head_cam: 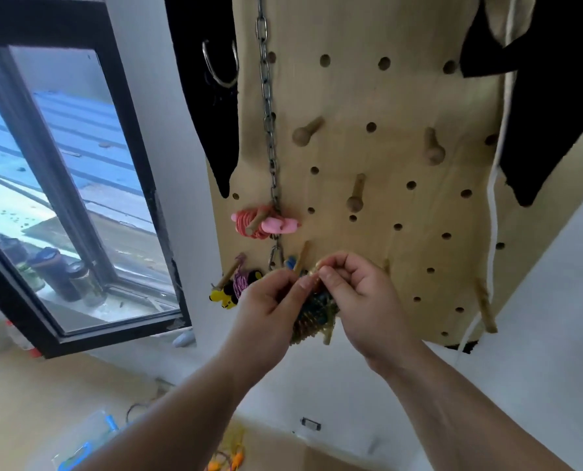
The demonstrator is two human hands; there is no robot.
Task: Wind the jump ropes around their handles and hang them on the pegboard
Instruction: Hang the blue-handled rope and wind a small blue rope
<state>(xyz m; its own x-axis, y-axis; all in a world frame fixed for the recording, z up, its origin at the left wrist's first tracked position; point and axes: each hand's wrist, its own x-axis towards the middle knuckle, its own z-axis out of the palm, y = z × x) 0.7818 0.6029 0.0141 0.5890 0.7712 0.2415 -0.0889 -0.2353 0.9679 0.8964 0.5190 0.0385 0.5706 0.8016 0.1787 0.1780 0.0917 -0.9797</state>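
A wooden pegboard (385, 205) hangs on the wall ahead of me. A wound pink jump rope (266, 222) hangs on a peg at its left side, and a purple rope with yellow-black handles (237, 287) hangs on a lower peg. My left hand (269, 307) and my right hand (354, 297) both hold a wound olive and dark-blue jump rope bundle (313, 316) in front of the board's lower edge. The fingertips of both hands pinch its top end close to a peg (302, 258) with a blue piece beside it.
A metal chain (269, 130) hangs down the board's left side. Several bare wooden pegs (307, 130) stick out higher up. Black cloth (548, 96) hangs over the board's upper corners. A window (62, 185) is at left. More ropes (228, 453) lie on the floor below.
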